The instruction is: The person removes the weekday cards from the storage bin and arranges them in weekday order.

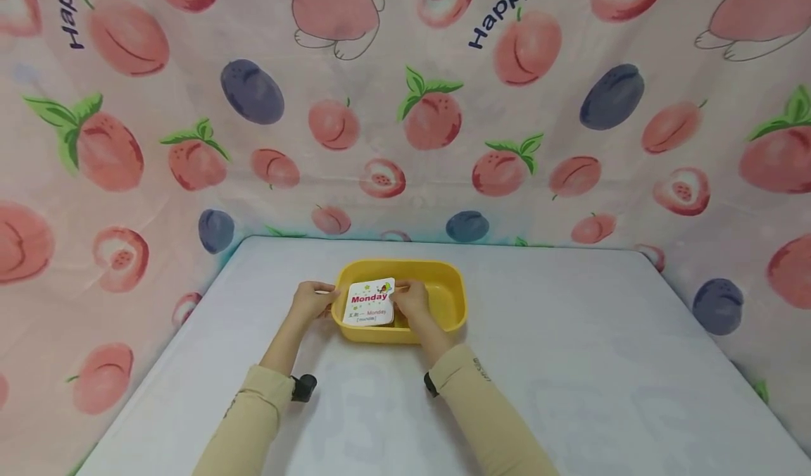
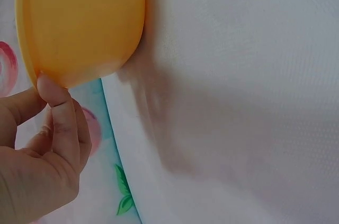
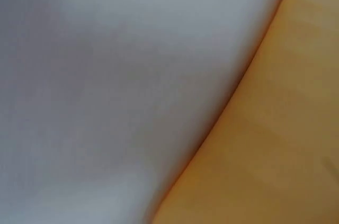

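Observation:
A yellow plastic tub with rounded corners stands on the white table. My left hand pinches its left rim between thumb and fingers; the left wrist view shows this grip on the tub's edge from the side. Inside, toward the left end, a white flash card printed "Monday" faces up, tilted. Its right edge is held by my right hand, which reaches in over the near rim. Only the tub's outer wall and the tabletop appear in the right wrist view; the right hand is out of frame there.
The white tabletop stretches out on both sides of the tub. Behind it and at the sides hangs a pink cloth printed with peaches and plums. Dark straps circle both wrists at the beige sleeves.

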Demonstrator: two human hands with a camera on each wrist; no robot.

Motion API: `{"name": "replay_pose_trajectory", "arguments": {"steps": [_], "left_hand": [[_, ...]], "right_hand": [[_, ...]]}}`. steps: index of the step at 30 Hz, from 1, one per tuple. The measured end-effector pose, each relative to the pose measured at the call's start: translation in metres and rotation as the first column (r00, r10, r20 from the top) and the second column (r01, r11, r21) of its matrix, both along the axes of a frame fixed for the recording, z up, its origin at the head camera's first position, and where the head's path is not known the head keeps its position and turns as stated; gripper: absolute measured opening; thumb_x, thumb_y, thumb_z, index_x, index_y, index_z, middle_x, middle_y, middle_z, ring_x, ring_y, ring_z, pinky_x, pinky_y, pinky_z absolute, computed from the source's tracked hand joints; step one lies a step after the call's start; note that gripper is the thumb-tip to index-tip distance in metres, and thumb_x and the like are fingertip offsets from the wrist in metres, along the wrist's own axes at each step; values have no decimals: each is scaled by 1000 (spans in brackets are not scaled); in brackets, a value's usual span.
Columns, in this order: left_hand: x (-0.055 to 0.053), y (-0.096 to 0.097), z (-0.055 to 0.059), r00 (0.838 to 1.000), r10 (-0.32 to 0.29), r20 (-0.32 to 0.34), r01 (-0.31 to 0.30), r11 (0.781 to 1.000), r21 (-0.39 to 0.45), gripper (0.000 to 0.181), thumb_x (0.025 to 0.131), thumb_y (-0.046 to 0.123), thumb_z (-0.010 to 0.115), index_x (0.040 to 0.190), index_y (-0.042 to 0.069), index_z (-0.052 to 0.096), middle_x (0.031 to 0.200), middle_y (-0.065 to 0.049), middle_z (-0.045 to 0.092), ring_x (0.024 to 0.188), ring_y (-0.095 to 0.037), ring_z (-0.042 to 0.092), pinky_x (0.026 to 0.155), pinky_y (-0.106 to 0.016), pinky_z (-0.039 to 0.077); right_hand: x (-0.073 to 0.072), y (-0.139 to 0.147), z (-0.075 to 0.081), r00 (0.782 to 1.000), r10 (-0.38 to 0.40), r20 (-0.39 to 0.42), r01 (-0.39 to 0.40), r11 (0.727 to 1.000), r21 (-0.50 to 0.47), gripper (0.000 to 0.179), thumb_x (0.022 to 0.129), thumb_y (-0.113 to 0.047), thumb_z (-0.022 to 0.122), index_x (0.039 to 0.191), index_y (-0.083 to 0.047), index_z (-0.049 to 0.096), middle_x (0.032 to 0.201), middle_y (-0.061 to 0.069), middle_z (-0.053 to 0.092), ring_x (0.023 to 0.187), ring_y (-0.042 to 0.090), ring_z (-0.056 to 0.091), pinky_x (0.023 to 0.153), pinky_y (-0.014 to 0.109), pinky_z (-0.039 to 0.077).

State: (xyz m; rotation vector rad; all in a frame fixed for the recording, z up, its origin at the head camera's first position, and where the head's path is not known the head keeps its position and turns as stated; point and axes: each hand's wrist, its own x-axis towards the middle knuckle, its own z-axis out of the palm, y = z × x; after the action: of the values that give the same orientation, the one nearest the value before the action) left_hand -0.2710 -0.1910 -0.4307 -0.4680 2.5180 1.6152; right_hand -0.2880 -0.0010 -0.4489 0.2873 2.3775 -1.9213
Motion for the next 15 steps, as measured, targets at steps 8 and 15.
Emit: {"name": "replay_pose_trajectory", "arguments": {"steps": [8,15], "left_hand": [[2,2,4,1000,3,-23,-3,1000,16,32,91,12,61,115,-10,59,100,-23,65,60,-6,58,53,-17,53],[3,2,1,1000,4,-17,-3,1000,15,33,92,14,60,117,-9,59,102,-23,64,60,-5,58,55,-18,53]], "right_hand": [[-1,2,0,994,7,-112,0,998,64,29,78,12,59,107,9,63,78,14,57,60,14,46,47,16,38],[0,2,1,996,-57,-69,64,992,110,28,81,9,57,108,4,64,86,16,61,72,19,52,54,18,42]]}}
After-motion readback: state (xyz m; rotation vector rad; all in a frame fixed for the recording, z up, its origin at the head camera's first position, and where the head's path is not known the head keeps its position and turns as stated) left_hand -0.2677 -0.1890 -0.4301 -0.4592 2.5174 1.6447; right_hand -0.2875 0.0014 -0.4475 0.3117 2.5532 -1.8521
